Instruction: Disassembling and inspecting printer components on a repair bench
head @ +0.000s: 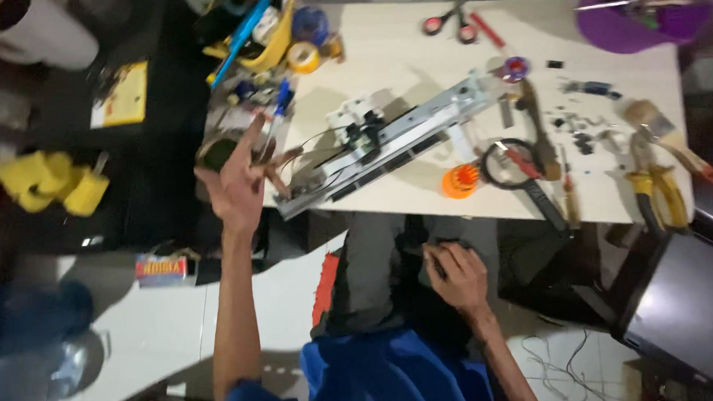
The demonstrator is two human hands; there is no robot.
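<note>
My left hand [240, 185] is raised at the table's near left corner. Its thumb and fingers are around a round dark green object [218, 152], blurred. Just right of it lies a long grey metal rail assembly [406, 134] with a white and black carriage [359, 124] and thin wires, slanting across the pale table [414, 58]. My right hand [456, 278] rests low on my dark trouser leg [368, 280], fingers curled. Whether it holds anything is hidden.
An orange spool [461, 181], a black magnifier [517, 165], screwdrivers, yellow-handled pliers [659, 193] and a brush [668, 133] lie at the right. Scissors [449, 22], a purple bowl [645, 7], a tape roll [304, 58] and a yellow basket [265, 40] sit at the back.
</note>
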